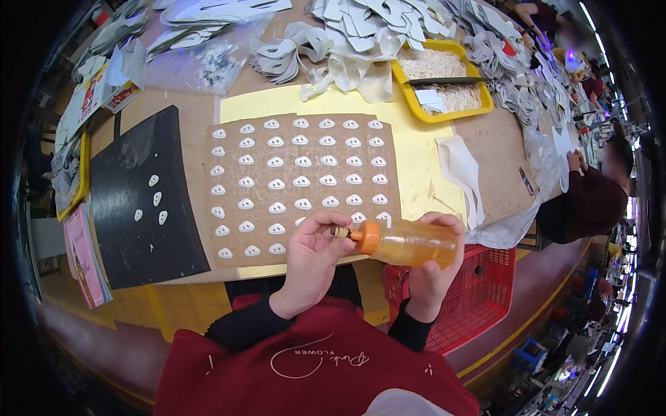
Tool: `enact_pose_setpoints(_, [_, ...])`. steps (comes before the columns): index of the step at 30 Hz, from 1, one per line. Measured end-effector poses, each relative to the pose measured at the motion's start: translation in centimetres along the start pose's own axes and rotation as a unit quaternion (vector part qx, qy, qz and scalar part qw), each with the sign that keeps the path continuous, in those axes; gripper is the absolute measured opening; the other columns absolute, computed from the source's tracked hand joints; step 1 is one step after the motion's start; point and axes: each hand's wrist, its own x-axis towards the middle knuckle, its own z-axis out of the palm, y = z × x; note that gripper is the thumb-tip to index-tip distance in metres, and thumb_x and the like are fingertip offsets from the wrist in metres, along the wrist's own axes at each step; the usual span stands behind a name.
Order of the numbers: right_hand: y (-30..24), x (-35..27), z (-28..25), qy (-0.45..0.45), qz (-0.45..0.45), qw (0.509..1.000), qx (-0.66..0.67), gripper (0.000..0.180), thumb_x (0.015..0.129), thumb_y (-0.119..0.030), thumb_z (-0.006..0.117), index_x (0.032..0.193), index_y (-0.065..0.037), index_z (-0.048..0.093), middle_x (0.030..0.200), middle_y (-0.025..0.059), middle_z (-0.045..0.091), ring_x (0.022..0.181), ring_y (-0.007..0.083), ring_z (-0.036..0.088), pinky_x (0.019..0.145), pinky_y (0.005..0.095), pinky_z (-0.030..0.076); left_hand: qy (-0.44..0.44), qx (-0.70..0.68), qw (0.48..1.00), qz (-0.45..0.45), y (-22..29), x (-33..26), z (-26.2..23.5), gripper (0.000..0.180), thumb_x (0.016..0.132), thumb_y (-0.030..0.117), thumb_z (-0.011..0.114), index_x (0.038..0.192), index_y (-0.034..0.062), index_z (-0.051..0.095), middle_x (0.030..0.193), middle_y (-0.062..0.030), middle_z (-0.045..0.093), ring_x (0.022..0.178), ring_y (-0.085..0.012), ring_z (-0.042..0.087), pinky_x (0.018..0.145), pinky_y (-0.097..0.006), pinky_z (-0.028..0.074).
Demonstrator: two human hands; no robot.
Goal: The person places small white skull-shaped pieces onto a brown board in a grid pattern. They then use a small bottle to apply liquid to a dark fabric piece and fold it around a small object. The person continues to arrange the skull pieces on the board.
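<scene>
Above the table's front edge, a squeeze bottle (416, 244) of amber liquid lies tilted on its side, its orange cap pointing left. My right hand (431, 283) is wrapped around the bottle's body. With thumb and fingers, my left hand (307, 260) pinches the dark, banded tip of the nozzle (341, 233). Just beyond my hands is a brown cardboard sheet (261, 189), carrying rows of small white triangular pieces (300, 181) with two holes each. Several similar pieces (157, 199) lie on a black board (125, 249) to the left.
A yellow tray (440, 118) of pale strips stands at the back right with a dark bar across it. White cut pieces (361, 24) pile up behind. A pen (526, 181) lies at right. A red basket (501, 291) sits below the edge; a person (590, 187) sits at right.
</scene>
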Motion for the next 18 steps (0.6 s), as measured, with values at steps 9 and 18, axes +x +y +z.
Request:
enact_pose_setpoints(9, [0.4, -1.5, -0.8, -0.153, 0.126, 0.977, -0.075, 0.084, 0.066, -0.005, 0.088, 0.137, 0.000, 0.043, 0.130, 0.0113, 0.055, 0.122, 0.0198, 0.052, 0.103, 0.0338, 0.042, -0.141, 0.241, 0.955, 0.098, 2.7, 3.5, 2.5, 0.040, 0.080, -0.008, 0.072, 0.118, -0.0018, 0.061, 0.107, -0.0065, 0.058, 0.094, -0.0098, 0.054, 0.082, -0.024, 0.047])
enact_pose_setpoints(18, [0.5, -1.7, -1.2, -0.162, 0.103, 0.974, -0.121, 0.086, 0.067, -0.007, 0.087, 0.139, -0.001, 0.042, 0.132, 0.0117, 0.054, 0.122, 0.0198, 0.053, 0.104, 0.0341, 0.042, -0.174, 0.298, 0.926, 0.155, 2.4, 3.8, 3.5, 0.037, 0.075, -0.008, 0.076, 0.108, 0.0005, 0.063, 0.099, -0.0119, 0.064, 0.094, -0.0172, 0.061, 0.077, -0.028, 0.047])
